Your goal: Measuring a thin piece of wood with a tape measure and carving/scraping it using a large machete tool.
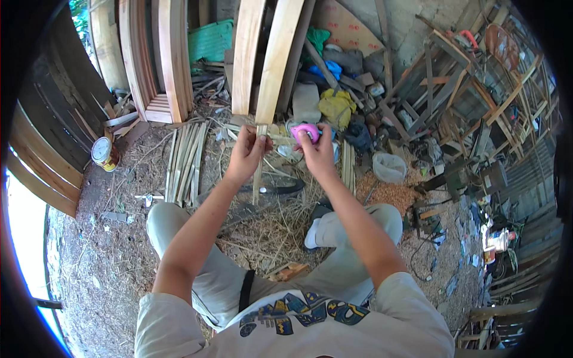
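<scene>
My left hand [245, 156] is closed on a thin wooden strip [256, 186], which hangs roughly upright in front of me with its lower end over the ground. In my right hand [320, 156] is a round pink tape measure [305, 132], the thumb lying over its face. A small gap separates the tape measure from the strip, and I cannot make out any blade between them. Below the hands a dark curved tool [283, 189] rests on the straw-covered ground. Bundles of thin strips lie to the left [186, 162] and right [348, 167] of my hands.
Pale planks [277, 59] and a slatted wooden frame [170, 65] lean ahead. A can [105, 154] stands at left. Rags, including a yellow cloth [336, 106], a white plastic container [390, 167], wood shavings [379, 194] and heaped timber [459, 83] are to the right.
</scene>
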Action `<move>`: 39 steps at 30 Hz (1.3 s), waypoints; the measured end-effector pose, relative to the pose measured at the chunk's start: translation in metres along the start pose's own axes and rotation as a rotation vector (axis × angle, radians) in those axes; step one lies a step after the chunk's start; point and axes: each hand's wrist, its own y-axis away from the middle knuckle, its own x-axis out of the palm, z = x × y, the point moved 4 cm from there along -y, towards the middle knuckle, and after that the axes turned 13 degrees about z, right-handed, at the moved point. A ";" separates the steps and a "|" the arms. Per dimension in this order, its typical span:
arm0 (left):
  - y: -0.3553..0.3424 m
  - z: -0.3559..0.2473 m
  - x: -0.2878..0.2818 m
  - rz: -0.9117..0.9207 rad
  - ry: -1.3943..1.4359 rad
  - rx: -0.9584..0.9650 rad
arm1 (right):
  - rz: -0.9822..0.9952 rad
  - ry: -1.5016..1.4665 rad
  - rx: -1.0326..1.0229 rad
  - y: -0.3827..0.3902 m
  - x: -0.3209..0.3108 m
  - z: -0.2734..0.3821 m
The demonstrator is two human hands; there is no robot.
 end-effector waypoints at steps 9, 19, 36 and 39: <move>0.007 -0.076 -0.020 -0.141 0.025 0.197 | 0.235 -0.305 -0.100 -0.014 0.042 0.066; -0.018 -0.068 -0.056 -0.228 -0.225 0.108 | 0.217 -0.314 -0.249 -0.066 0.105 0.067; -0.007 -0.075 -0.084 -0.275 -0.281 0.086 | 0.256 0.124 -0.516 -0.083 0.147 0.074; -0.004 -0.077 -0.086 -0.246 -0.298 0.086 | 0.266 0.112 -0.524 -0.082 0.151 0.073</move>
